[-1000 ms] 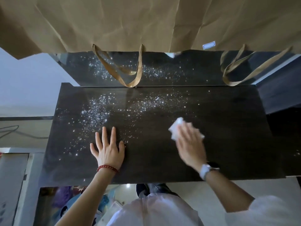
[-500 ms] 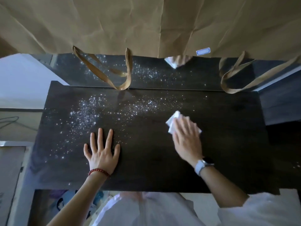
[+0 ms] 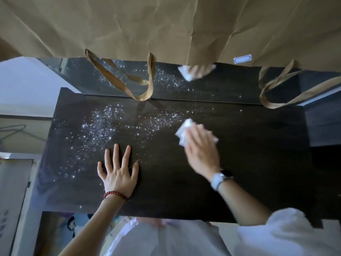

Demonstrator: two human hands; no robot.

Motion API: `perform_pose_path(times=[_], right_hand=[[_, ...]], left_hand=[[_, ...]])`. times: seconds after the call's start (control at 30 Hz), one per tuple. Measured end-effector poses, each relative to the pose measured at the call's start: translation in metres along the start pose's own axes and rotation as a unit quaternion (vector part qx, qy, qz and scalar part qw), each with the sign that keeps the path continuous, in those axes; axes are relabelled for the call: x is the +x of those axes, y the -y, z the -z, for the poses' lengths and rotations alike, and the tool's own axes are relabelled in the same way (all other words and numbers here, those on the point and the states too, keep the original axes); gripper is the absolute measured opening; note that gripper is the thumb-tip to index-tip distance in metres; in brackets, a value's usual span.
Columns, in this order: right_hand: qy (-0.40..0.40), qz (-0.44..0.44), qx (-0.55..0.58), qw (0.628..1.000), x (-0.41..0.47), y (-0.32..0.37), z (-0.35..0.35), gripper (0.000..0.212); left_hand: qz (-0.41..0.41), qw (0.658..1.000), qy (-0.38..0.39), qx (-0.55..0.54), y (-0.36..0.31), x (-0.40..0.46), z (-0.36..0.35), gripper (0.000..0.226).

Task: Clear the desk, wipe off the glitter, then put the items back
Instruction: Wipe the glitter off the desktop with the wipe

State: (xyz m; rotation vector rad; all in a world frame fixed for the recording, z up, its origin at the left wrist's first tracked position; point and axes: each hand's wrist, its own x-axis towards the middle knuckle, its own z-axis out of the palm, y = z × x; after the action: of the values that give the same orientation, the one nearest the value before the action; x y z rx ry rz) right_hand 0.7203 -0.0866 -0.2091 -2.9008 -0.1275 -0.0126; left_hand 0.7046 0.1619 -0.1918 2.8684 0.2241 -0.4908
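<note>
glitter [image 3: 103, 126] speckles desk [image 3: 258, 163]; right hand [image 3: 201, 152] presses tissue [image 3: 184, 131].

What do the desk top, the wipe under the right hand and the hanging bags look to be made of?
Desk top: dark wood-grain board, likely laminate, satin sheen. Wipe: white crumpled tissue or thin cloth, pressed flat by the right hand. Bags: creased brown kraft paper with woven ribbon handles.

the right hand [image 3: 200, 150] is motion-blurred and covers most of the white tissue [image 3: 183, 131]; only crumpled corners show past its fingers. beyond the hand, brown paper bags [image 3: 166, 28] run off the top edge. nearer than both hands, both forearms leave the bottom edge.
</note>
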Motion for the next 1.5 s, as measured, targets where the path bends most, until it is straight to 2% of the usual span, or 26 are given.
perform_pose_path(times=[0.07,0.1,0.17,0.2,0.23,0.27,0.33,0.4,0.47,0.5,0.57,0.63,0.73,0.77,0.8,0.87,0.9,0.97,1.03,1.07,1.13,1.2,1.27,1.33,1.4,1.5], right_hand=[[-0.035,-0.172,-0.016,0.984,0.0,-0.055,0.011,0.048],[-0.046,-0.267,0.001,0.963,0.003,-0.077,0.018,0.051],[-0.053,-0.442,0.058,0.894,0.02,-0.097,0.03,0.054],[-0.056,-0.488,0.079,0.867,0.034,-0.091,0.031,0.056],[-0.062,-0.493,0.081,0.864,0.048,-0.077,0.031,0.058],[-0.074,-0.459,0.068,0.883,0.061,-0.056,0.026,0.057],[-0.086,-0.318,0.058,0.943,0.077,0.005,0.008,0.05],[-0.016,-0.119,0.061,0.991,0.07,0.065,-0.012,0.053],[0.063,0.032,0.067,0.995,0.062,0.084,-0.014,0.056],[0.068,0.068,0.068,0.993,0.063,0.074,-0.008,0.055],[0.024,0.037,0.036,0.998,0.061,0.036,-0.001,0.046],[-0.032,-0.131,0.002,0.991,0.056,-0.01,0.004,0.045],[-0.032,-0.404,0.059,0.912,0.061,-0.037,0.013,0.051],[-0.031,-0.451,0.08,0.888,0.07,-0.025,0.012,0.054],[-0.03,-0.463,0.09,0.881,0.08,-0.006,0.007,0.056],[-0.037,-0.382,0.101,0.918,0.096,0.048,-0.011,0.057],[-0.037,-0.307,0.107,0.945,0.098,0.081,-0.022,0.058],[0.018,-0.113,0.085,0.99,0.091,0.143,-0.036,0.062],[0.091,0.035,0.067,0.993,0.081,0.163,-0.036,0.061],[0.099,0.065,0.065,0.991,0.079,0.153,-0.032,0.06],[0.065,0.022,0.042,0.997,0.073,0.118,-0.025,0.059],[0.001,-0.139,0.027,0.99,0.064,0.068,-0.017,0.055],[-0.02,-0.324,0.045,0.945,0.052,0.038,-0.005,0.055],[-0.026,-0.403,0.054,0.913,0.049,0.055,-0.007,0.051],[-0.025,-0.349,0.056,0.935,0.043,0.109,-0.027,0.05],[0.012,-0.089,0.045,0.995,0.011,0.216,-0.054,0.051]], left_hand=[[0.001,1.0,-0.003,0.0,0.001,0.0,-0.002,0.07],[0.0,1.0,-0.004,0.001,0.001,0.0,-0.002,0.071],[-0.001,1.0,-0.005,0.0,0.001,0.0,-0.002,0.071],[-0.001,1.0,-0.005,0.0,0.001,0.0,-0.002,0.071],[-0.002,1.0,-0.003,-0.001,0.001,0.0,-0.002,0.071],[-0.002,1.0,-0.002,-0.001,0.001,0.0,-0.002,0.071],[-0.001,1.0,0.001,0.001,0.001,0.0,-0.001,0.072],[0.001,1.0,-0.002,0.001,0.001,0.0,-0.001,0.072],[-0.002,1.0,-0.004,0.001,0.002,0.0,-0.001,0.071],[-0.005,1.0,-0.006,0.002,0.003,0.001,-0.001,0.071],[-0.009,1.0,-0.009,0.003,0.005,0.001,-0.001,0.07],[-0.01,1.0,-0.01,0.003,0.005,0.001,-0.001,0.07],[-0.018,1.0,-0.011,-0.004,0.006,0.002,-0.001,0.067],[-0.022,1.0,-0.012,-0.006,0.008,0.002,0.0,0.066],[-0.028,0.999,-0.014,-0.011,0.01,0.002,0.001,0.064],[-0.038,0.998,-0.024,-0.041,0.015,0.003,0.008,0.064],[-0.043,0.996,-0.032,-0.07,0.018,0.004,0.012,0.065],[-0.056,0.988,-0.061,-0.132,0.029,0.007,0.023,0.063],[-0.071,0.982,-0.093,-0.151,0.048,0.012,0.031,0.056],[-0.076,0.981,-0.106,-0.143,0.059,0.014,0.034,0.053],[-0.071,0.983,-0.121,-0.122,0.08,0.021,0.039,0.051],[-0.056,0.983,-0.13,-0.115,0.098,0.028,0.044,0.049],[-0.037,0.983,-0.134,-0.118,0.113,0.033,0.046,0.045],[-0.019,0.985,-0.127,-0.115,0.127,0.035,0.047,0.045],[-0.003,0.988,-0.111,-0.11,0.14,0.034,0.049,0.049],[0.002,0.992,-0.084,-0.099,0.161,0.031,0.051,0.053]])
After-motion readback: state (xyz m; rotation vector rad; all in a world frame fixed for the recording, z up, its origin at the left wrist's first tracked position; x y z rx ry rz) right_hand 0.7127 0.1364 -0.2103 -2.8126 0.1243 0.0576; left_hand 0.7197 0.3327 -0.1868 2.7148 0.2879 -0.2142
